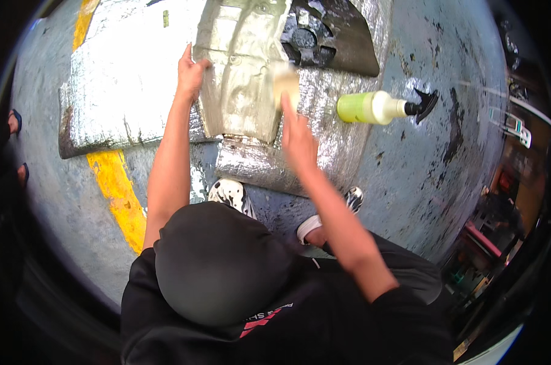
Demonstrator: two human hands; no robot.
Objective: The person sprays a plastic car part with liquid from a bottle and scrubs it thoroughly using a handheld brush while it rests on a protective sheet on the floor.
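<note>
A moulded, dull silver-beige panel [245, 91], likely a vehicle heat shield, lies before me on foil-faced sheeting. My left hand [192, 77] grips its left edge; the thumb rests near the rim, and some fingers are hidden. In my right hand [299, 139] is a brush [286, 89] with a pale wooden body, blurred by motion. Its head meets the panel's right edge, and the index finger stretches along its back. To the right of that hand, a spray bottle [364, 108] of yellow-green liquid lies on its side, its black trigger head pointing right.
Foil-faced mats [124, 91] cover the floor at left, with another foil sheet [332, 137] under the panel. A dark cut-out panel [348, 41] lies upper right. A yellow stripe [118, 196] crosses the worn grey floor. Another person's feet [15, 122] show at far left.
</note>
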